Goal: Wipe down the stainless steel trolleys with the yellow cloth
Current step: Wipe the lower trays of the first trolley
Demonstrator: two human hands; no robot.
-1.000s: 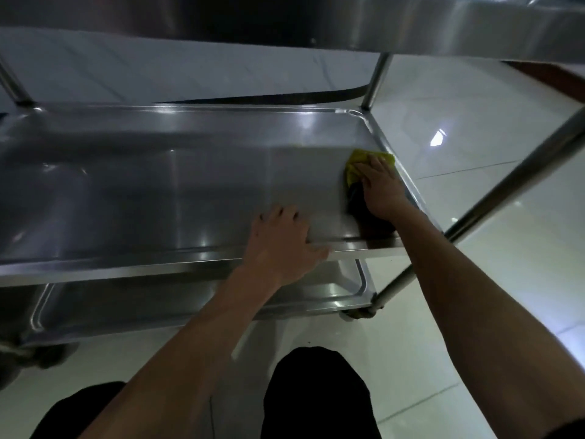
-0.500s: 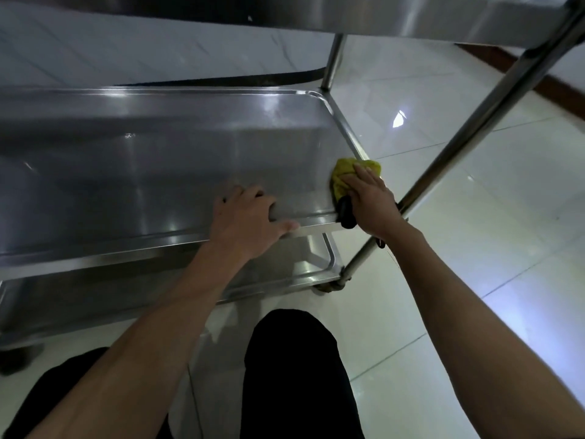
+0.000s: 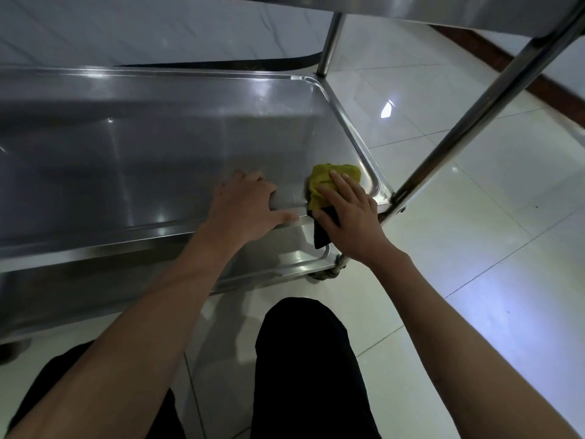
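Head camera, looking down from a crouch: a person's right hand (image 3: 346, 213) presses a yellow cloth (image 3: 323, 182) flat into the near right corner of a stainless steel trolley's middle shelf (image 3: 152, 147), fingers spread over the bunched fabric with no pinch on it, while a dark part of the cloth hangs over the front lip (image 3: 95, 239). The left hand (image 3: 245, 207) hooks that same lip just beside it, fingers curled inside the tray and thumb along the outer edge, steadying the frame. The job at this corner appears best served by firm, even pressure that follows the rounded inner curve, where grime would likely gather against the raised rim, with the trolley braced so it does not roll. The shelf is a shallow pressed tray of smooth, reflective metal with softly radiused corners; a round steel post (image 3: 474, 118) rises from just beyond the cloth, and a lower shelf (image 3: 285, 258) shows underneath. The cloth looks soft and crumpled; the glossy pale floor tiles (image 3: 474, 248) mirror the lights
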